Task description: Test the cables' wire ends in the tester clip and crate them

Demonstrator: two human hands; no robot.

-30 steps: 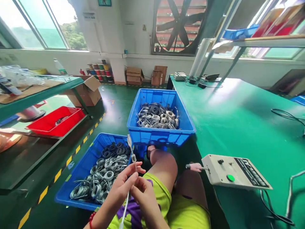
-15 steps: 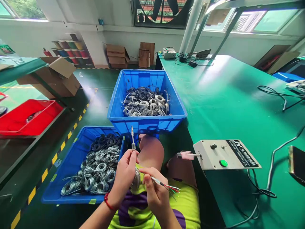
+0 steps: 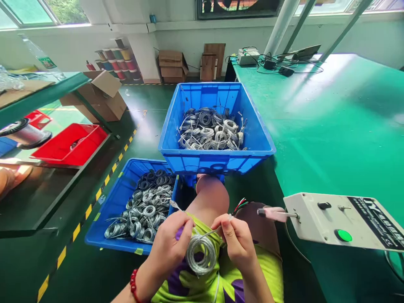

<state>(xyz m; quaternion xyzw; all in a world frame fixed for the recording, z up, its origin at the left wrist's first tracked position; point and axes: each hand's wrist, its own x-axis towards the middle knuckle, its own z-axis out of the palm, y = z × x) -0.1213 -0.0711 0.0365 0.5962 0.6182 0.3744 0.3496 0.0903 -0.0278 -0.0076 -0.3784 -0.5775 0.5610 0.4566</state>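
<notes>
My left hand (image 3: 168, 248) is closed on a coiled silver cable (image 3: 201, 254) held over my lap, with the cable's plug end (image 3: 174, 205) sticking up to the left. My right hand (image 3: 237, 240) pinches the cable's other end, where thin red, green and dark wires (image 3: 239, 205) fan out. Just right of that hand, a pink connector (image 3: 274, 213) juts from a beige test box (image 3: 342, 221) with a green button (image 3: 342, 235), sitting on the green table's near edge.
A blue bin (image 3: 176, 151) of coiled cables sits ahead of my knees. A second blue bin (image 3: 119, 197) of coils rests on the floor to the left. A red tray (image 3: 59, 147), cardboard boxes (image 3: 104, 99) and a green table (image 3: 331, 126) surround me.
The coil has come down into my lap between both hands. My right hand has swung the stripped wire end up and toward the pink connector. The view has shifted left.
</notes>
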